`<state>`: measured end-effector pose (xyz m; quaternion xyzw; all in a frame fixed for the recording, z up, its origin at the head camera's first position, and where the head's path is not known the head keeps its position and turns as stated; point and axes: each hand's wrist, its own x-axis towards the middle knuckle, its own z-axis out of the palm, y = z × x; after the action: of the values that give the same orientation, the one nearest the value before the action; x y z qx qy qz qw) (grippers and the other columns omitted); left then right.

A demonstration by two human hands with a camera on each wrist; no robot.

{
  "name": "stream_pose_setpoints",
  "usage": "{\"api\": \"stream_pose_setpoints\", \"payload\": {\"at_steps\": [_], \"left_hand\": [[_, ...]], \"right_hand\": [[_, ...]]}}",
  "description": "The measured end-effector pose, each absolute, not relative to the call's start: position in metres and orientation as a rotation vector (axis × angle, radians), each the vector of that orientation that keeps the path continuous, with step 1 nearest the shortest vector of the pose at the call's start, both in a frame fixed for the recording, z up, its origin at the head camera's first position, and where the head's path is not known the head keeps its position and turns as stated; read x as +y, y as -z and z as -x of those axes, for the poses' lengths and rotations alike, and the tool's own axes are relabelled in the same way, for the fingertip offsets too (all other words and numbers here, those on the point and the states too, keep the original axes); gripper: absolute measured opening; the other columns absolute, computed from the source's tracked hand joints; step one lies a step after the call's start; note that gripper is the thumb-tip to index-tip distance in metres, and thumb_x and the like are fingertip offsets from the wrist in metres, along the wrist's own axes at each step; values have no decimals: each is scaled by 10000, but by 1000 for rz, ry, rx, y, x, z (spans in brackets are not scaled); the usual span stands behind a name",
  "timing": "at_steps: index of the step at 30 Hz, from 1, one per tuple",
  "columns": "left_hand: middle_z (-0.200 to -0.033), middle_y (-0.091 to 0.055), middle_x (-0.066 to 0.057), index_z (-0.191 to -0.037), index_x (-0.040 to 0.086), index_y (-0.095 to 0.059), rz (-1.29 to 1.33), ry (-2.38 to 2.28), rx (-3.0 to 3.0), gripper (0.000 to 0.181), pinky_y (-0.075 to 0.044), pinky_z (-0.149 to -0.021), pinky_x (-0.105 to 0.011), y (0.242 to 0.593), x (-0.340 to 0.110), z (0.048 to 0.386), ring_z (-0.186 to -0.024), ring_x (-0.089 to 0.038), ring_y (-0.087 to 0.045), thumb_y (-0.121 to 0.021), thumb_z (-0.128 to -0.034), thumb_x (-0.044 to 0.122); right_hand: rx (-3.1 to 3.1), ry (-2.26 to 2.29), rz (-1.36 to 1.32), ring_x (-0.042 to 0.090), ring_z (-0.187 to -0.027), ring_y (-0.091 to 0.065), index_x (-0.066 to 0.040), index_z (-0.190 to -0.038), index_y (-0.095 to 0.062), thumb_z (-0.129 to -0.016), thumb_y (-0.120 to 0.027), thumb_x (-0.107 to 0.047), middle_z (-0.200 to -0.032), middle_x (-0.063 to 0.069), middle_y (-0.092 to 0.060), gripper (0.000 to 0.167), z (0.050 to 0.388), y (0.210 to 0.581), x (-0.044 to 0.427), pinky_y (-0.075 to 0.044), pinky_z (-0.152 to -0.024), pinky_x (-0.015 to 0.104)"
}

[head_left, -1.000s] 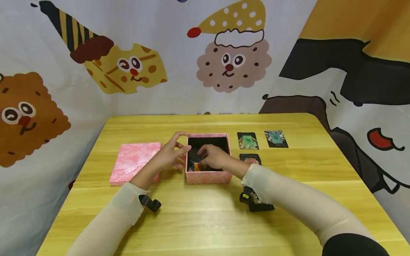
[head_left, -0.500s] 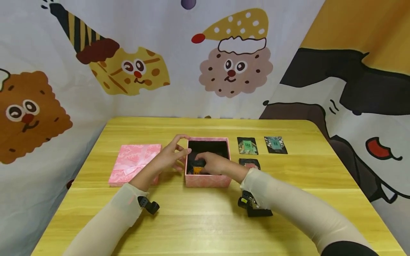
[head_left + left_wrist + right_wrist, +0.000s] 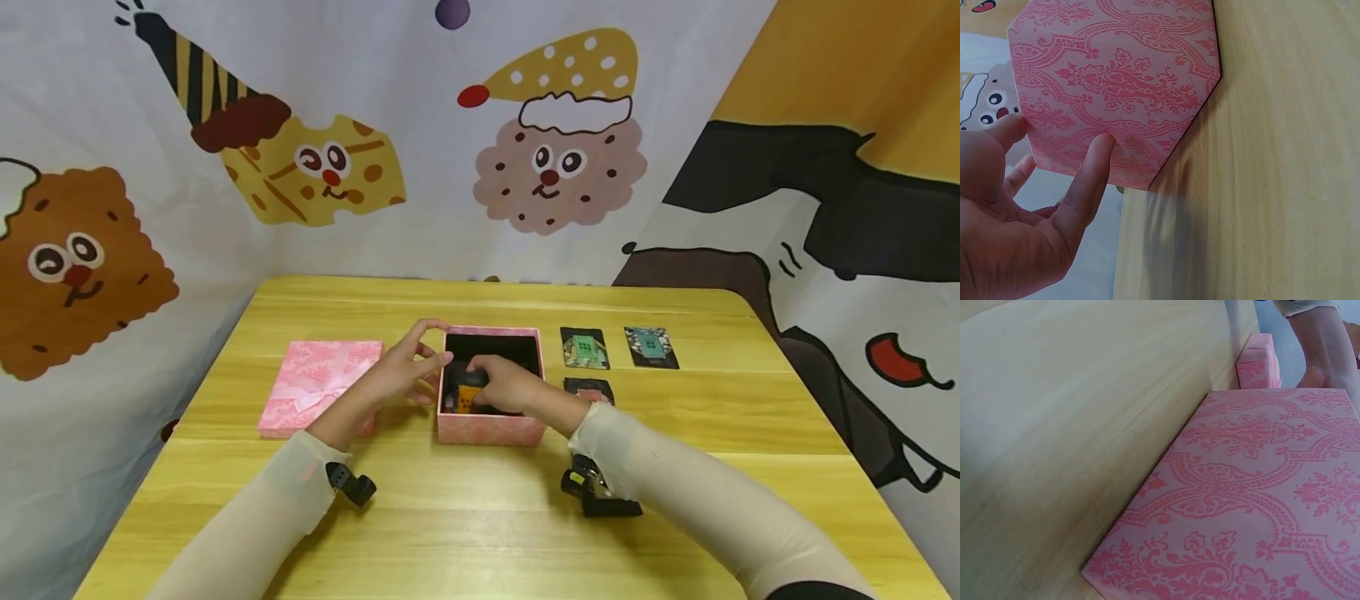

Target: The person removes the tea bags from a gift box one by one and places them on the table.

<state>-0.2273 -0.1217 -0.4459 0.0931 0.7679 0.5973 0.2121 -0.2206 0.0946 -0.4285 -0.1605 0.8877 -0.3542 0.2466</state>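
Note:
An uncovered pink patterned box point(image 3: 491, 430) with a black inside sits mid-table. My left hand point(image 3: 405, 367) is at its left side, thumb at the rim and fingers spread. In the left wrist view, fingertips of the left hand point(image 3: 1035, 231) touch the box's patterned wall point(image 3: 1122, 81). My right hand point(image 3: 506, 385) reaches down into the box and pinches a small black packet with an orange label point(image 3: 467, 400). Its fingertips are partly hidden by the hand itself. The right wrist view shows only the outer wall of the box point(image 3: 1235, 487), not the right hand.
A pink lid with a ribbon bow point(image 3: 318, 387) lies left of the box. To the right lie black packets with a green label point(image 3: 585, 347), a teal label point(image 3: 652, 347) and a red label point(image 3: 588, 390), the last partly behind my right arm. A patterned cloth point(image 3: 420, 250) hangs behind the table.
My right hand's fingers have closed onto the orange-labelled packet inside the box, and more of the packet shows. My left hand has stayed at the box's side. The head view has shifted slightly.

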Motion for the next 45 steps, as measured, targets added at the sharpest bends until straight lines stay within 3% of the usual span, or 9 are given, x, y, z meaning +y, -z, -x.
{"api": "stream_pose_setpoints", "payload": {"at_steps": [6,11,16,23,26,30,41,45], "left_hand": [[-1238,-502,-239,-1469,359,-393,-255,-1650,2129,470,-633,-638,-527,446,-120,227,-858,-318,-687,-615,-1057,315],[-1236,-505,-239,-1468,367,-390,-250,-1649,2127,473,-636,-627,-506,447,-120,228,-851,-312,-691,-617,-1055,323],[-1235,-508,-246,-1474,365,-386,-251,-1647,2136,482,-635,-630,-510,447,-121,229,-848,-301,-693,-619,-1054,324],[-1254,-497,-260,-1493,347,-368,-268,-1638,2132,497,-636,-635,-506,447,-121,228,-845,-307,-687,-609,-1059,328],[-1261,-494,-261,-1492,346,-365,-262,-1632,2137,492,-635,-646,-521,445,-121,228,-849,-317,-686,-604,-1062,323],[-1258,-498,-259,-1489,345,-368,-259,-1635,2134,486,-633,-650,-535,443,-122,228,-850,-316,-687,-602,-1063,319],[-1269,-496,-260,-1487,356,-367,-250,-1634,2127,489,-633,-671,-545,443,-121,227,-865,-319,-694,-603,-1060,338],[-1259,-496,-255,-1480,363,-373,-245,-1635,2132,482,-632,-670,-549,443,-121,227,-856,-319,-695,-607,-1059,336]], "right_hand": [[2362,1081,432,208,-783,-587,-46,-1176,-672,-845,-752,24,-1019,102,-663,347,219,428,99,-506,-672,291],[2324,1184,391,202,-788,-614,-45,-1196,-669,-849,-758,-3,-1017,96,-676,360,220,427,100,-545,-690,295],[2240,1278,337,211,-732,-608,-15,-1187,-611,-864,-717,29,-1002,140,-671,343,222,428,99,-544,-625,294],[2207,1388,208,188,-567,-517,-61,-1355,-510,-852,-751,32,-969,165,-636,565,221,427,99,-490,-544,291],[2234,1443,152,186,-641,-567,-49,-1364,-509,-853,-788,-10,-989,156,-648,584,221,424,98,-511,-597,288],[2197,1523,102,212,-791,-633,-7,-1296,-555,-881,-785,-43,-1014,145,-665,475,222,422,99,-542,-665,295],[2055,1646,98,160,-692,-519,52,-1194,-578,-977,-669,-5,-966,110,-614,242,223,415,104,-475,-596,265],[2028,1657,84,203,-812,-609,41,-1255,-560,-997,-653,-16,-1044,143,-632,280,223,407,107,-548,-667,286]]}}
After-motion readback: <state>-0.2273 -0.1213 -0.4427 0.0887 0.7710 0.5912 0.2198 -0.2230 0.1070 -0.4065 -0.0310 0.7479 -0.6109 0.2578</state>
